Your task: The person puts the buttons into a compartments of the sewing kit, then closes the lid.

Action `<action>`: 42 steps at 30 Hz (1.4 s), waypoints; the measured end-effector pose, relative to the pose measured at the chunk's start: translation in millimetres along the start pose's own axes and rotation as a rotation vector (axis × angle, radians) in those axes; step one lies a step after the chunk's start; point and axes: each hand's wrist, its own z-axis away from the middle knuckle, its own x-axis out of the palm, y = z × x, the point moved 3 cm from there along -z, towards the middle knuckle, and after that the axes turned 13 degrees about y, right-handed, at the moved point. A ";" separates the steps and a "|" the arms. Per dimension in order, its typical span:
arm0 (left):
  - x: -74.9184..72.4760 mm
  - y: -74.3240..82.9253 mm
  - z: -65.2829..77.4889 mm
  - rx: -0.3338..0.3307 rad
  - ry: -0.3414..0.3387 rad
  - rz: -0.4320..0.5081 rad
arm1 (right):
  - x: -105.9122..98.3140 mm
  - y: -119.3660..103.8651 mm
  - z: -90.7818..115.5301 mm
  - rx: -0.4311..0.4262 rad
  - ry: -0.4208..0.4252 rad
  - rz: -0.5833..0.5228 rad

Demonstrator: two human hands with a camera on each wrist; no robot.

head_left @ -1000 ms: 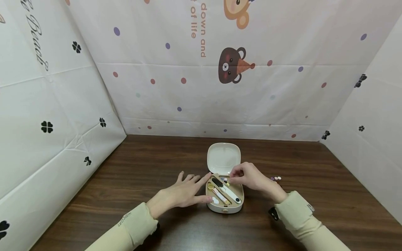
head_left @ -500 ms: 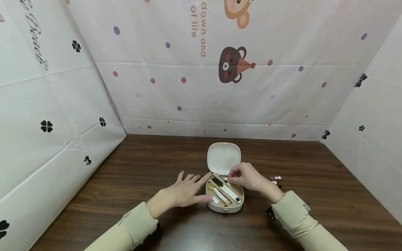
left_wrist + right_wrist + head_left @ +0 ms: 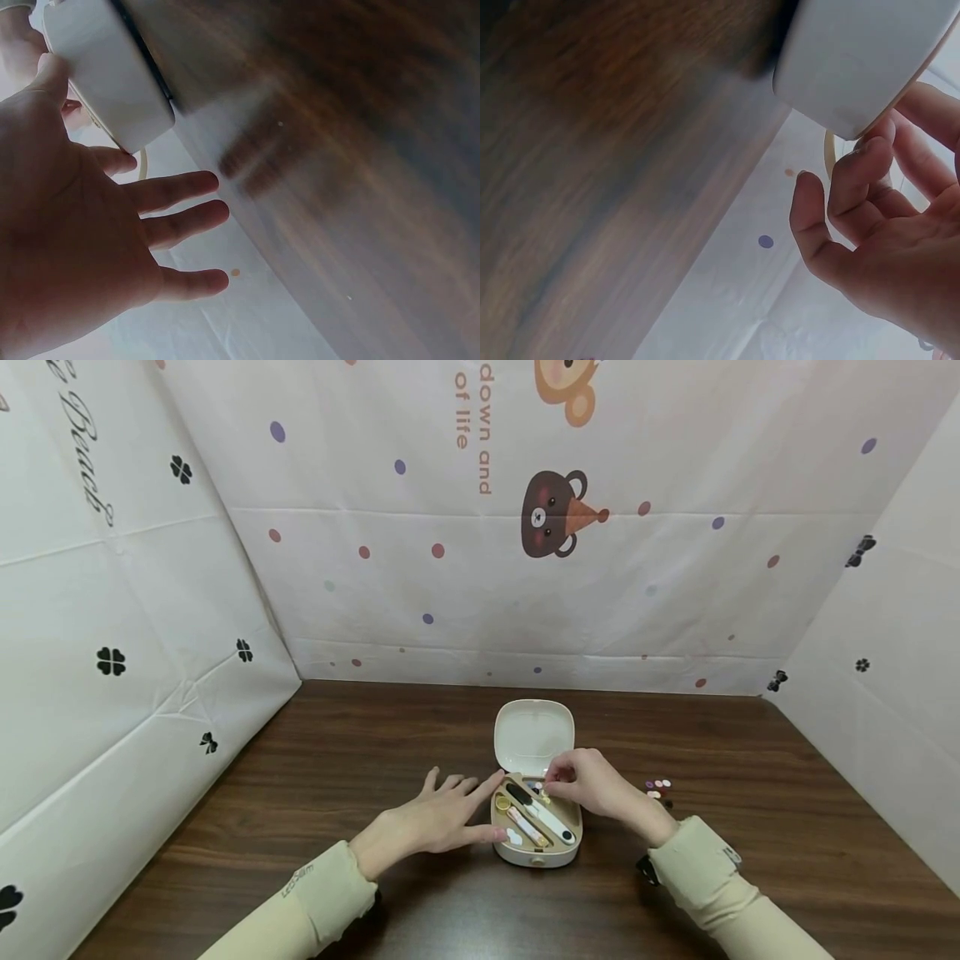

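A small white case (image 3: 536,858) stands on the table with its lid (image 3: 534,737) raised. Its beige tray holds a white tool with a black end (image 3: 552,821), a slim pink-and-gold tube (image 3: 527,827), a gold ring (image 3: 503,804) and white pieces (image 3: 514,837). My left hand (image 3: 431,821) spreads its fingers, with index finger and thumb against the case's left side. My right hand (image 3: 592,785) bends its fingers over the back right compartment, where small buttons (image 3: 537,786) show. Whether its fingertips pinch a button I cannot tell. In the right wrist view, the case wall (image 3: 862,60) hides those fingertips.
Several small round buttons (image 3: 658,784) in purple, white, pale and black lie on the dark wooden table (image 3: 390,735), right of the case and close behind the right forearm. White printed sheets (image 3: 427,585) enclose the table at the back and both sides.
My right hand has shifted slightly left over the compartment, and its forearm uncovers more of the loose buttons. My left hand has stayed at the case.
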 end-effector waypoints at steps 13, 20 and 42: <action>0.4 0.0 0.7 0.003 0.008 0.006 | -21.2 14.6 8.3 0.017 0.097 0.014; 0.9 0.5 0.1 -0.001 0.002 0.007 | -35.3 29.6 13.5 0.021 0.132 0.077; 2.1 -0.6 -0.4 -0.003 -0.001 0.003 | -69.7 79.2 41.7 0.152 0.030 0.291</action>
